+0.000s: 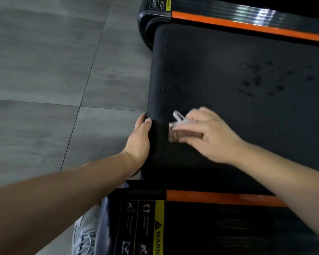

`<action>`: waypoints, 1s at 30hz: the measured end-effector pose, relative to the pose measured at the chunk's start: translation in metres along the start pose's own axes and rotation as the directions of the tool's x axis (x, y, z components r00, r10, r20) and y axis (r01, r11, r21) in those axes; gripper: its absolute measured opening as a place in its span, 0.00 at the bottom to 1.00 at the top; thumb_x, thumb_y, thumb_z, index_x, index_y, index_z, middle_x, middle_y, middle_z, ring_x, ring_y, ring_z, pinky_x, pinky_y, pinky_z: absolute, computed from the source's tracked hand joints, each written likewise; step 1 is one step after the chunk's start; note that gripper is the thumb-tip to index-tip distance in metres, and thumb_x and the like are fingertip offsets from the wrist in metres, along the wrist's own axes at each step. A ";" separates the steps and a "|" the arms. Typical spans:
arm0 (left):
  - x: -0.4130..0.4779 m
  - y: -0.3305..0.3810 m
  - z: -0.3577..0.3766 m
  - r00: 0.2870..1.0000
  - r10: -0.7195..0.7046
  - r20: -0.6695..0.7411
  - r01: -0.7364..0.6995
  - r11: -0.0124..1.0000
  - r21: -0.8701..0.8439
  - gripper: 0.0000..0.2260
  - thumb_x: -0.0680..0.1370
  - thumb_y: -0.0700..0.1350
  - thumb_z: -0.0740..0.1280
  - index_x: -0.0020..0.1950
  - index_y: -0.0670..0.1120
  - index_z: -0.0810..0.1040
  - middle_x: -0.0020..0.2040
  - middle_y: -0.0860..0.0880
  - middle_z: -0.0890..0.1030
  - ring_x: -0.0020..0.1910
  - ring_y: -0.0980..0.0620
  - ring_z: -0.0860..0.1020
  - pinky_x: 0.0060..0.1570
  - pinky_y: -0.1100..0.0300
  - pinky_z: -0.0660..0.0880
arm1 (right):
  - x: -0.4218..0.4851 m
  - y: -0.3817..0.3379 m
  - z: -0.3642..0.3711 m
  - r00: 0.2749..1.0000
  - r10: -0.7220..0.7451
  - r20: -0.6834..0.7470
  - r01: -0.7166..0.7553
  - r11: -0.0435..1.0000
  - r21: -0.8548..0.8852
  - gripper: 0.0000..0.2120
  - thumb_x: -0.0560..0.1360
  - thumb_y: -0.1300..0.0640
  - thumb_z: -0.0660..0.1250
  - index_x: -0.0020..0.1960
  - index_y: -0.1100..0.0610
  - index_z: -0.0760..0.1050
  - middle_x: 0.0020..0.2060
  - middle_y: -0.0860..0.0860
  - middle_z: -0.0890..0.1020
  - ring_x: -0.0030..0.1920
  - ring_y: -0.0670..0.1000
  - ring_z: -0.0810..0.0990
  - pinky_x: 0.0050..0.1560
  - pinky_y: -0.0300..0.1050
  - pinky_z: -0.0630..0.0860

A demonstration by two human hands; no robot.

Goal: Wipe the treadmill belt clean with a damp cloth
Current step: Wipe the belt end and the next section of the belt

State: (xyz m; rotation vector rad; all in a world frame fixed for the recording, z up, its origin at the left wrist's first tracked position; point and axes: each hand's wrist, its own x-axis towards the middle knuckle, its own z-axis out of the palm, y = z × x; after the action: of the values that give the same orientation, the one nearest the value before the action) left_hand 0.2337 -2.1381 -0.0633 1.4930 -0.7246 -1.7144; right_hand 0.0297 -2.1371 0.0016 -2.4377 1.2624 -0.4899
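The black treadmill belt point(219, 57) fills the right half of the view, its rear end curving down at the left. Dark wet speckles point(258, 80) dot the belt toward the right. My left hand point(139, 138) grips the belt's rear edge, thumb on top and fingers wrapped under. My right hand point(212, 133) hovers low over the belt just right of it and holds a small blurred brown object with a white top point(180, 134), possibly a spray bottle. No cloth is in view.
Black side rails with orange stripes run along the far side point(247, 26) and the near side point(219, 196) of the belt. A yellow warning label point(158, 229) sits on the near rail's end cap. Grey floor tiles point(44, 70) lie to the left, and a white laced shoe point(85, 236) shows at the bottom.
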 end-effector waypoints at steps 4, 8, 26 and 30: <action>-0.002 0.000 -0.001 1.000 0.022 0.002 -0.022 0.999 0.049 0.24 0.82 0.57 0.60 0.79 0.57 0.68 0.68 0.52 0.80 0.67 0.52 0.77 0.72 0.50 0.71 | 0.015 0.012 0.009 0.951 0.223 -0.215 -0.219 0.975 0.039 0.13 0.76 0.49 0.72 0.59 0.48 0.84 0.44 0.47 0.74 0.51 0.54 0.75 0.55 0.56 0.74; 0.000 -0.004 0.003 0.998 0.059 -0.004 -0.059 0.996 0.065 0.14 0.87 0.48 0.58 0.71 0.53 0.73 0.60 0.52 0.83 0.58 0.56 0.81 0.58 0.62 0.77 | -0.028 -0.029 0.016 0.999 -0.022 0.040 0.017 0.991 0.134 0.16 0.74 0.43 0.68 0.58 0.49 0.84 0.45 0.49 0.76 0.45 0.52 0.74 0.49 0.47 0.73; 0.033 0.071 0.037 0.927 0.339 0.159 -0.336 0.566 0.753 0.29 0.85 0.51 0.60 0.84 0.53 0.52 0.84 0.51 0.50 0.83 0.46 0.49 0.80 0.51 0.53 | 0.070 0.100 -0.024 0.859 0.381 -0.342 -0.431 0.899 -0.082 0.15 0.78 0.50 0.70 0.64 0.51 0.81 0.49 0.52 0.74 0.53 0.58 0.77 0.53 0.48 0.74; 0.057 0.094 0.055 0.922 0.324 0.210 -0.339 0.416 0.844 0.29 0.84 0.46 0.59 0.84 0.51 0.53 0.85 0.47 0.42 0.83 0.46 0.40 0.81 0.46 0.48 | 0.016 0.055 -0.010 0.972 0.150 -0.180 -0.155 0.988 -0.014 0.14 0.78 0.54 0.70 0.64 0.50 0.81 0.46 0.49 0.73 0.49 0.52 0.74 0.48 0.47 0.72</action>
State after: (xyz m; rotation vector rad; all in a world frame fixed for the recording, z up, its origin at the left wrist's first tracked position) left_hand 0.1920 -2.2407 -0.0111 1.7682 -1.9879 -1.0109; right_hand -0.0050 -2.1814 -0.0119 -2.3382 1.5248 -0.6632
